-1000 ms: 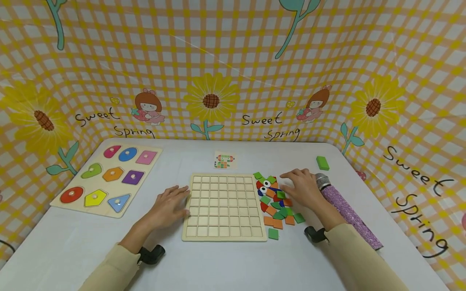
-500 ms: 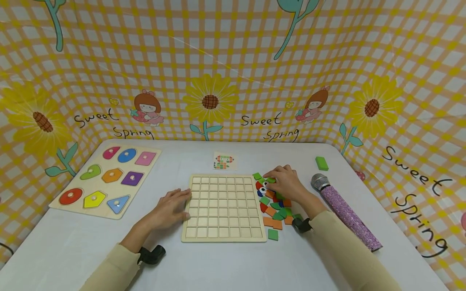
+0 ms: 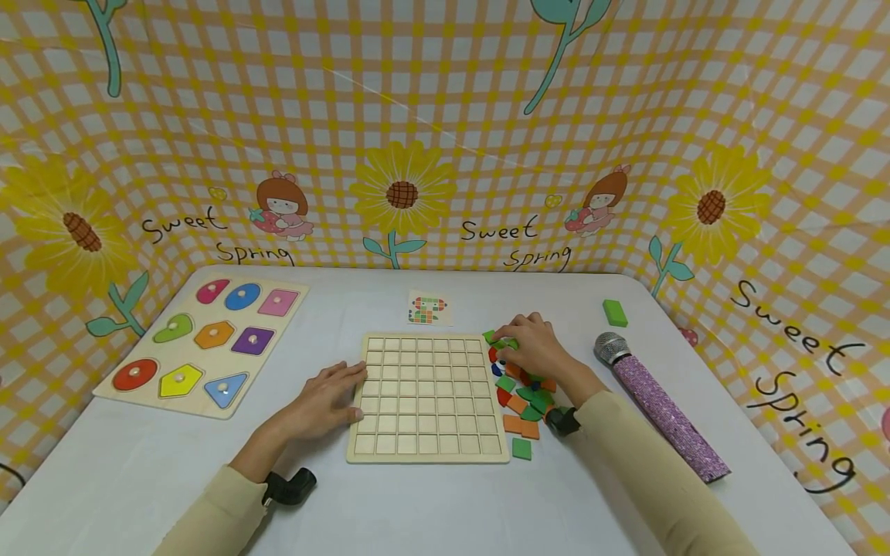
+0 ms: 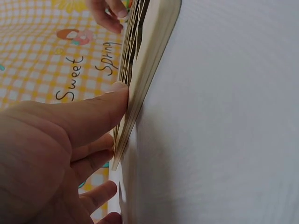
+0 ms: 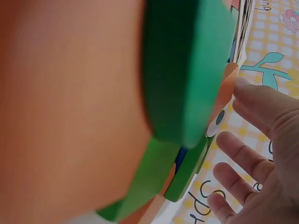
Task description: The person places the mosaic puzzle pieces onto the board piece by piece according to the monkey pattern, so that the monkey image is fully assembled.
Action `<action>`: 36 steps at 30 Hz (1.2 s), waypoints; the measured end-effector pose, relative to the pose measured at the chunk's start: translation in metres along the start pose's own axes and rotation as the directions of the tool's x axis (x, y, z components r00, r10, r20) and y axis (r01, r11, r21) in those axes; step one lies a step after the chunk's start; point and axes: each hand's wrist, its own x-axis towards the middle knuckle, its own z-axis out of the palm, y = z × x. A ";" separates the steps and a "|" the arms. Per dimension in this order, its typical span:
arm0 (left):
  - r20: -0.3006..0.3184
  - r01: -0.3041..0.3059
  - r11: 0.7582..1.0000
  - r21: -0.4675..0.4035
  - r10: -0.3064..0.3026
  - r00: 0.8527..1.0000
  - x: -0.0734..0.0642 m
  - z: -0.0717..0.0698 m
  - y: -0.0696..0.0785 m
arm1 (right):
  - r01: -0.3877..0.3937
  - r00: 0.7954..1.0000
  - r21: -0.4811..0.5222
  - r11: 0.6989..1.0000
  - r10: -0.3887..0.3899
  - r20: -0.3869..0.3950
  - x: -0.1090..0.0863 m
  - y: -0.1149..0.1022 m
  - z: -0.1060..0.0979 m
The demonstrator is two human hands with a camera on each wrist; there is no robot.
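A pale wooden grid board [image 3: 429, 458] lies flat on the white table. My left hand [image 3: 325, 401] rests at its left edge, thumb and fingertips against the side; in the left wrist view the thumb [image 4: 105, 112] touches the rim. On the board's right lies a loose pile of small tiles [image 3: 518, 404] in green, orange, red and blue, some with printed eyes. Over the far end of this pile is my right hand [image 3: 531, 347], fingers reaching toward the green tiles. In the right wrist view its fingers are spread and its thumb [image 5: 261, 100] is close by an orange tile [image 5: 226, 88].
A small pattern card [image 3: 428, 307] lies beyond the board. Far left is a shape puzzle board [image 3: 198, 363] with knobbed pieces. On the right are a glittery purple microphone [image 3: 667, 413] and a green block [image 3: 615, 313]. A checked cloth [image 3: 431, 100] backs the table.
My right hand has moved left from beside the microphone's head to over the far end of the tile pile. The left hand has stayed at the board's edge.
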 end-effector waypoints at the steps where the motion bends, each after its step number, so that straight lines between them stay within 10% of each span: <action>1: 0.001 0.000 1.000 0.001 0.000 1.000 0.000 0.000 0.000 | -0.004 1.000 -0.006 1.000 0.004 0.009 0.001 0.000 0.001; 36: 0.009 -0.016 1.000 -0.009 0.016 1.000 -0.002 -0.001 -0.004 | 0.065 0.996 0.035 0.997 -0.067 0.061 0.004 0.002 0.001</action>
